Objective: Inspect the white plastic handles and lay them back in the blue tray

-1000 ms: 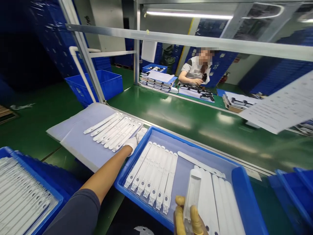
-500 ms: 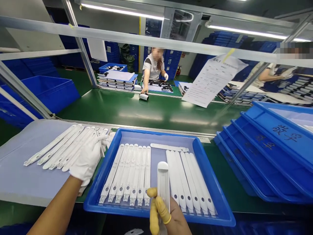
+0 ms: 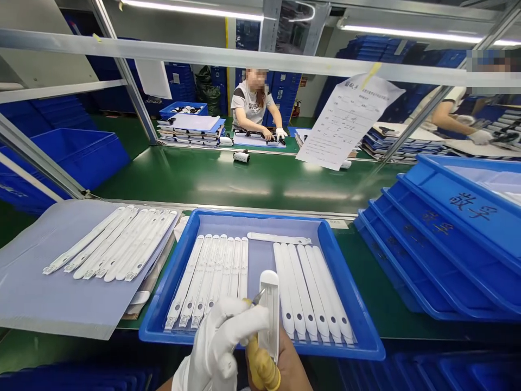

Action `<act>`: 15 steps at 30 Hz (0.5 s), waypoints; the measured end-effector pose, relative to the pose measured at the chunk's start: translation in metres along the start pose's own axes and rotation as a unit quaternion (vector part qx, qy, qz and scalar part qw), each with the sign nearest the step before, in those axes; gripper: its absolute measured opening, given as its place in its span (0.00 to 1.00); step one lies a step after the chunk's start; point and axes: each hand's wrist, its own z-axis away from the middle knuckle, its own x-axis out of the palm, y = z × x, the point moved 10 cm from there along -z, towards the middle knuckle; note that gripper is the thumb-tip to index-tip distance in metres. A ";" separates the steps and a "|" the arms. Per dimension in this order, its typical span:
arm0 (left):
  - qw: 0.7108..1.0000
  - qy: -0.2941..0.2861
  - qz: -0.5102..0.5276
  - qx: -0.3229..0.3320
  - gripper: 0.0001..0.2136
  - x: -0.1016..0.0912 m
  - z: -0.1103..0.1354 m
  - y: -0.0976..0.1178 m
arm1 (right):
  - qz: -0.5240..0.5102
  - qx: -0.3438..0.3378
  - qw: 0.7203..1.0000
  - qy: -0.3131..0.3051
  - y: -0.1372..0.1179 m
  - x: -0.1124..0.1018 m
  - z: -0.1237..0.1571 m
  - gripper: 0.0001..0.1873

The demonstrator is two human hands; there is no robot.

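Note:
My right hand (image 3: 280,366), with yellow finger cots, is closed on a long white plastic strip (image 3: 269,309) and holds it upright over the near edge of a blue tray (image 3: 260,218). In its white glove, my left hand (image 3: 222,342) is closed around a thin pointed metal tool (image 3: 258,297), whose tip touches the held strip's left edge. Inside the tray lie two rows of white strips, one on the left (image 3: 215,277) and one on the right (image 3: 309,288). A single strip (image 3: 279,238) lies crosswise at the back.
A pale sheet (image 3: 36,288) on the left carries several more white strips (image 3: 114,244). Stacked blue trays (image 3: 443,244) stand to the right. Beyond runs a green conveyor belt (image 3: 244,179), with a small roller (image 3: 241,157) on it. A printed paper (image 3: 345,119) hangs from the frame. A person (image 3: 252,103) works opposite.
My left hand left the strips on the pale sheet and came across to the held strip, bringing the pointed tool against it. The right hand kept its strip in place.

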 end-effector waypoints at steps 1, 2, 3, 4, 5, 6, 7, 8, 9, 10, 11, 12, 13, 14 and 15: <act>1.000 0.008 -0.012 0.005 0.24 -0.001 -0.004 0.007 | -0.001 -0.005 1.000 0.002 -0.001 -0.001 0.002 0.45; 1.000 0.015 -0.024 0.014 0.19 -0.003 -0.008 0.015 | 0.001 -0.010 1.000 0.002 -0.002 -0.001 0.003 0.44; 0.999 0.019 -0.037 0.029 0.16 -0.003 -0.012 0.023 | 0.001 -0.011 1.000 0.002 -0.003 0.000 0.004 0.43; 0.997 0.017 -0.053 0.047 0.17 -0.002 -0.013 0.030 | -0.001 -0.010 1.000 0.001 -0.003 0.001 0.006 0.42; 0.995 0.016 -0.069 0.065 0.19 -0.001 -0.014 0.035 | -0.007 -0.006 1.000 -0.001 -0.003 0.002 0.007 0.42; 0.993 0.018 -0.087 0.076 0.21 0.000 -0.014 0.038 | -0.015 -0.001 1.000 -0.005 -0.002 0.004 0.008 0.42; 0.991 0.027 -0.105 0.081 0.22 -0.001 -0.013 0.039 | -0.023 0.002 1.000 -0.008 -0.002 0.006 0.009 0.42; 0.989 0.039 -0.118 0.085 0.22 -0.003 -0.013 0.040 | -0.031 0.004 0.999 -0.012 -0.002 0.007 0.010 0.42; 0.987 0.049 -0.126 0.092 0.23 -0.004 -0.013 0.041 | -0.038 0.005 0.999 -0.017 -0.003 0.009 0.011 0.42; 0.985 0.052 -0.131 0.104 0.23 -0.005 -0.013 0.043 | -0.041 0.006 0.999 -0.020 -0.003 0.010 0.012 0.42; 0.983 0.048 -0.135 0.118 0.23 -0.004 -0.014 0.047 | -0.040 0.005 0.999 -0.023 -0.003 0.011 0.012 0.42; 0.981 0.034 -0.140 0.133 0.24 -0.002 -0.015 0.050 | -0.037 0.001 0.999 -0.024 -0.004 0.011 0.012 0.41; 0.979 0.021 -0.146 0.142 0.24 -0.001 -0.016 0.053 | -0.031 -0.005 0.999 -0.024 -0.005 0.011 0.012 0.41; 0.977 0.016 -0.156 0.143 0.25 0.000 -0.017 0.054 | -0.025 -0.013 0.999 -0.025 -0.007 0.010 0.012 0.40; 0.975 0.018 -0.170 0.139 0.25 -0.001 -0.017 0.055 | -0.017 -0.022 0.999 -0.027 -0.008 0.010 0.011 0.40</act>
